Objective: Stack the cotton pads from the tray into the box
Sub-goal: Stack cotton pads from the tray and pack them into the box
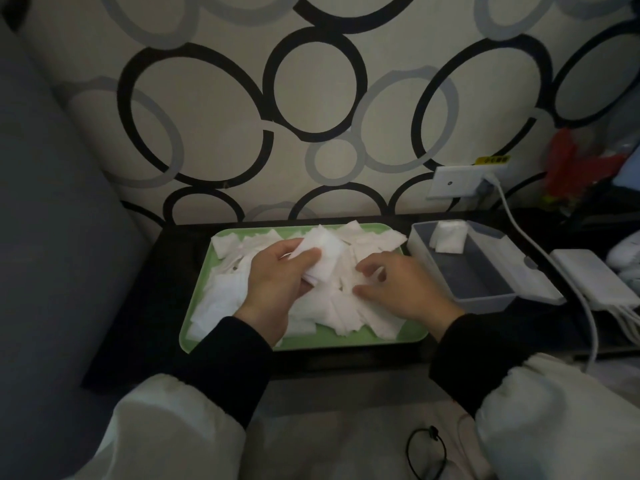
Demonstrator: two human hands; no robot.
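A green tray (412, 336) lies on the dark table, heaped with several loose white cotton pads (221, 299). My left hand (277, 285) is over the tray's middle and grips a small stack of pads (323, 258) between thumb and fingers. My right hand (398, 285) hovers just to the right over the heap, its fingers curled down onto the loose pads; whether it pinches one cannot be told. To the right of the tray stands a clear grey box (485, 299) with a few pads (448, 239) stacked at its far end.
The box's lid (533, 271) lies against its right side. A white power adapter (595, 278) and a cable (554, 268) sit further right, below a wall socket (457, 181). The patterned wall stands right behind the table. A black loop (426, 452) lies on my lap.
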